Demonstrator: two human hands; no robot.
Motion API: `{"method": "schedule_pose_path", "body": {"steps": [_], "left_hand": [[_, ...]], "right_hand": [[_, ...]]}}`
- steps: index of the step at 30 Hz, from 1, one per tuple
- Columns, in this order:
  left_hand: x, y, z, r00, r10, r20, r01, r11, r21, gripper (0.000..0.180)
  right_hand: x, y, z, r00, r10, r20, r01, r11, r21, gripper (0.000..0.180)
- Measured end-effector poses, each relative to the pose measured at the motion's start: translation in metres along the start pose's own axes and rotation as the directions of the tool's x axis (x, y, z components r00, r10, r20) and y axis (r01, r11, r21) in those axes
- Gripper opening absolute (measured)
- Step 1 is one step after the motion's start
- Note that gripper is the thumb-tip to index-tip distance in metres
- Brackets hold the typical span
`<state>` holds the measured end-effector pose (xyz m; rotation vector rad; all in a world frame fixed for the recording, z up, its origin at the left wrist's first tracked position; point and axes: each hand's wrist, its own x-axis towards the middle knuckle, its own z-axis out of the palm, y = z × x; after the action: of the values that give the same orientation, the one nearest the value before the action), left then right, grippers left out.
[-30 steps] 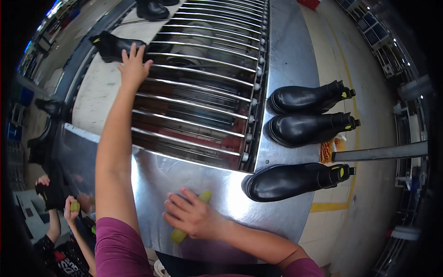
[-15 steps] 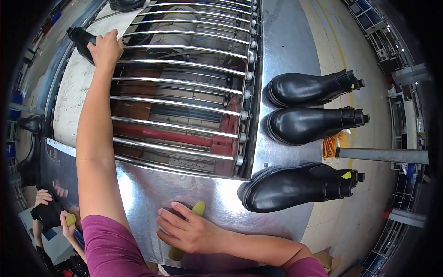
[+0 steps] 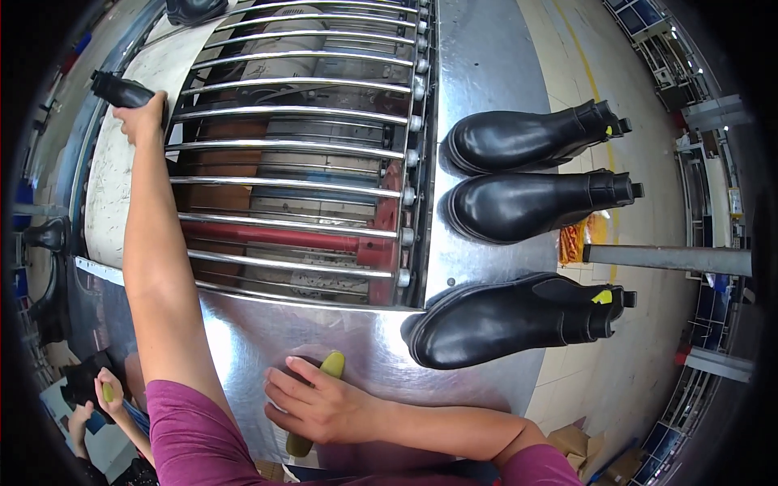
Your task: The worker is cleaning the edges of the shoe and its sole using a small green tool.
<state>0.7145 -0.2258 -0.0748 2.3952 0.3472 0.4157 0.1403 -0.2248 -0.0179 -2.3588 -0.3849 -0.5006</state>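
Note:
At the far left, over the white belt [image 3: 109, 206], my left arm reaches out with my left hand [image 3: 146, 117] closed on a black ankle boot [image 3: 123, 91]. The boot lies on its side, its shaft toward the left; my hand hides its other end. My right hand [image 3: 320, 405] is closed over an olive-green oblong block [image 3: 333, 363] on the metal table, both ends showing past the fingers. To the right lie three shiny black ankle boots: a far one [image 3: 519, 139], a middle one [image 3: 531, 208] and a near one [image 3: 502, 324], shafts pointing right beyond the table edge.
Steel rollers [image 3: 300, 147] span a gap beside the belt. Another black shoe [image 3: 194, 10] rests at the belt's far end. At lower left, a co-worker's hand [image 3: 109, 389] holds a similar green block, near a dark boot. A metal bar [image 3: 668, 257] projects right of the table.
My left hand and the boot have shifted left along the belt, and the boot has turned flatter. The view has moved slightly right. My right hand stays on the green block.

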Motion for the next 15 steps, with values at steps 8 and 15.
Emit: {"method": "schedule_pose_path", "body": {"steps": [8, 15], "left_hand": [[-0.057, -0.040, -0.132, 0.803, 0.268, 0.533, 0.493, 0.205, -0.846, 0.037], [-0.260, -0.007, -0.327, 0.624, 0.775, 0.103, 0.611, -0.401, -0.682, 0.093]], "right_hand": [[-0.007, -0.006, -0.003, 0.999, -0.029, 0.017, 0.030, 0.997, -0.066, 0.041], [-0.017, -0.006, 0.004, 0.999, -0.035, -0.029, 0.033, 0.996, -0.087, 0.050]]}}
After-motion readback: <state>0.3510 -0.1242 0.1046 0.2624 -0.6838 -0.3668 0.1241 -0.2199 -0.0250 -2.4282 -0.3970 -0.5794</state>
